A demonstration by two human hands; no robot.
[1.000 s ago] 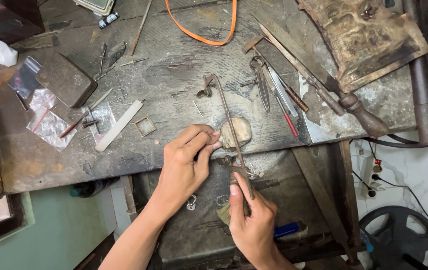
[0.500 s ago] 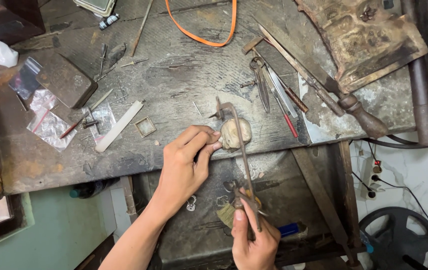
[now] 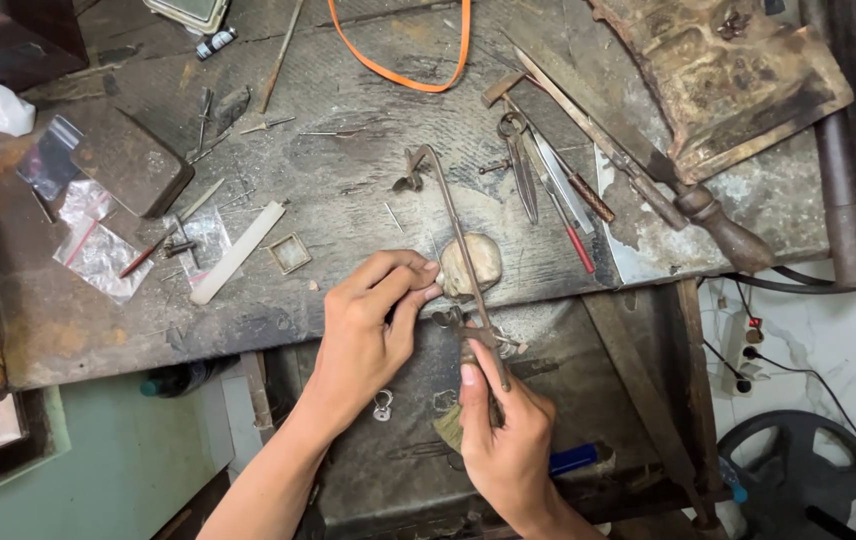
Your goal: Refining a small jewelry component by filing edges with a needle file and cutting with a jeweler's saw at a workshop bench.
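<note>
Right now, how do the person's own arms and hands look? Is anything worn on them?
Both forearms are bare, with no sleeve in view. The left hand and the right hand wear no gloves. I see no ring, watch or bracelet on either. The fingers are slim, with short nails.

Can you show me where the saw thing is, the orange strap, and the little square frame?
Saw (image 3: 453, 215), head view, on its thin metal frame.
Orange strap (image 3: 403, 78), head view, on its curved loop.
Square frame (image 3: 290, 253), head view, on its rim.
</note>
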